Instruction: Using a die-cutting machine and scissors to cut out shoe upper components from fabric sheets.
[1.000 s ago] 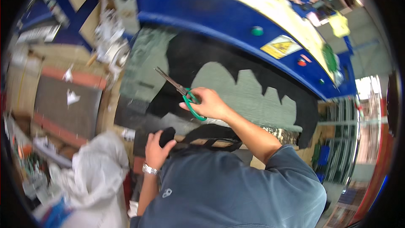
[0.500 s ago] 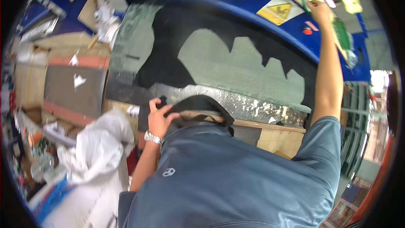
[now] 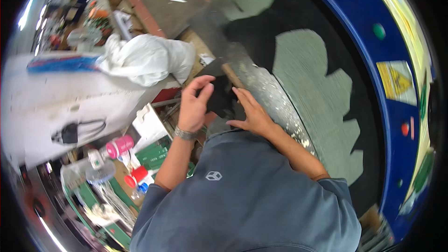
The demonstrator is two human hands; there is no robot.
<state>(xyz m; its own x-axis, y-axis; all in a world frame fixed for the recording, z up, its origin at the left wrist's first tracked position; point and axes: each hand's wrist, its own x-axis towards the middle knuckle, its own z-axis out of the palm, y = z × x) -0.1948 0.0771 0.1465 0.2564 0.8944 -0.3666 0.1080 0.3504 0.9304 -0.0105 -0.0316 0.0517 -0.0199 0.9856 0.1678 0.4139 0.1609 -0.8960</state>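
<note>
My left hand (image 3: 195, 105), with a metal watch at the wrist, is in front of my chest. Its fingers curl about the left edge of a limp black sheet piece (image 3: 219, 94), the thumb on the near side. Facing it, my right hand (image 3: 254, 114) has its fingers stretched and thumb apart, fingertips at the piece's right edge. Blur and overlap hide part of the grip. To the right lies a large black sheet (image 3: 254, 30) with scalloped openings, through which a grey-green work surface (image 3: 310, 84) shows.
A worn metal edge strip (image 3: 261, 84) borders the work surface. Beyond it curves a blue machine beam (image 3: 368, 46) with a green button (image 3: 379, 31) and a red button (image 3: 405, 129). On the left are a white plastic sack (image 3: 144, 58), a white table (image 3: 51, 98) and a pink bottle (image 3: 120, 146).
My right hand has come back from the blue machine to beside my left hand at the black piece. The view has turned left, bringing the white table and bottles into sight.
</note>
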